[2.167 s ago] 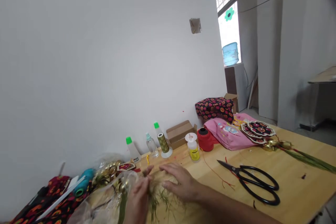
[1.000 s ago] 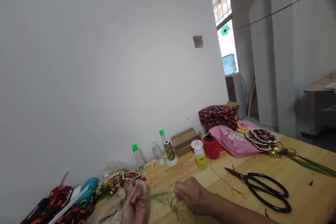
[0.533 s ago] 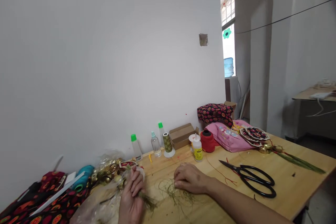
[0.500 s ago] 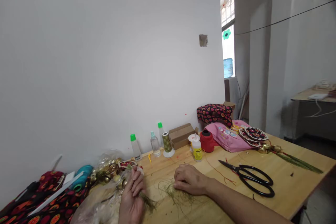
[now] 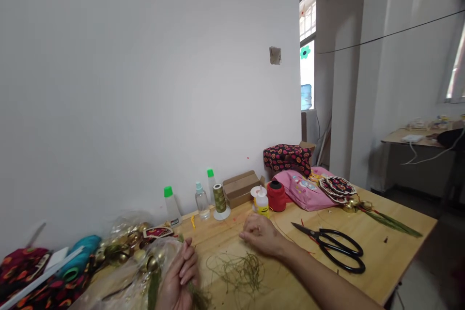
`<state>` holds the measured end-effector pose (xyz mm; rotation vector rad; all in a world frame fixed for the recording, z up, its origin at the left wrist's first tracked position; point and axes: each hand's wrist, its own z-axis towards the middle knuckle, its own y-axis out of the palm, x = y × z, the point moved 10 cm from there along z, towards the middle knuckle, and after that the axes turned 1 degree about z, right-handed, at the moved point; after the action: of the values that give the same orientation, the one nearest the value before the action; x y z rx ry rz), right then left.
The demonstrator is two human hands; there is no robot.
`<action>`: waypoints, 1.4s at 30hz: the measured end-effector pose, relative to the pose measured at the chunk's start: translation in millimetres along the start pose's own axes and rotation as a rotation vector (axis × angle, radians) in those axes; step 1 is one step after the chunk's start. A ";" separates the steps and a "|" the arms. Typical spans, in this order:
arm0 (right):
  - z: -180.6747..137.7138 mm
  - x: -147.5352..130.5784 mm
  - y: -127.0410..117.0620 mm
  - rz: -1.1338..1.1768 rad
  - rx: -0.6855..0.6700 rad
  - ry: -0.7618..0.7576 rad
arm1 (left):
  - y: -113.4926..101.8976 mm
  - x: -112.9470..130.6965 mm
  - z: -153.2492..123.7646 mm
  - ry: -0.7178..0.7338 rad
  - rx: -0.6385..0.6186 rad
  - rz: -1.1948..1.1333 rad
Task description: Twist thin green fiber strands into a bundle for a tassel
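My left hand (image 5: 179,271), at the bottom left of centre, is closed around a tassel of green threads (image 5: 198,296). The loose ends hang out below the fingers, and a bit of green shows above them. Just past the tangle of loose green thread (image 5: 245,271), my right hand (image 5: 261,235) hovers or rests with its fingers curled in. Whether anything is inside those fingers is hidden. Black-handled scissors (image 5: 332,247) lie to the right of my right forearm, blades pointing left. Beside my left hand is a clear plastic bag (image 5: 123,281) with brass bells (image 5: 152,262).
Along the wall stand a green-capped bottle (image 5: 172,208), a spray bottle (image 5: 202,203), a green thread spool (image 5: 220,201), a cardboard box (image 5: 243,189), a glue bottle (image 5: 262,203) and a red thread cone (image 5: 276,197). Pink fabric (image 5: 301,189) and finished tasselled pieces (image 5: 337,189) lie right. Teal thread (image 5: 78,256) sits left.
My right hand has moved up and away from the loose green threads, leaving the tangle uncovered. My left hand stays closed on the tassel. The view has turned slightly right.
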<state>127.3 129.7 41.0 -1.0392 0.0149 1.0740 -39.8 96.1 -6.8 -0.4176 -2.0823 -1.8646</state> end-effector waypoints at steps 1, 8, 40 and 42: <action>-0.9 0.6 -1.1 0.015 -0.019 -0.001 | 0.8 -2.3 -0.4 -0.003 0.002 0.022; -8.1 -27.4 2.0 -0.036 -0.387 -0.174 | 0.1 -16.9 -1.0 -0.026 0.034 0.252; -17.2 -59.4 1.0 -0.086 0.203 -0.284 | -27.1 -90.4 -3.0 -0.359 0.128 0.091; -17.8 -63.3 1.9 -0.095 0.201 -0.305 | -31.4 -86.9 -3.5 -0.350 0.160 0.070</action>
<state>100.8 72.4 59.7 -0.6830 -0.1679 1.1103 26.1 88.6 -71.2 -0.8147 -2.3820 -1.6651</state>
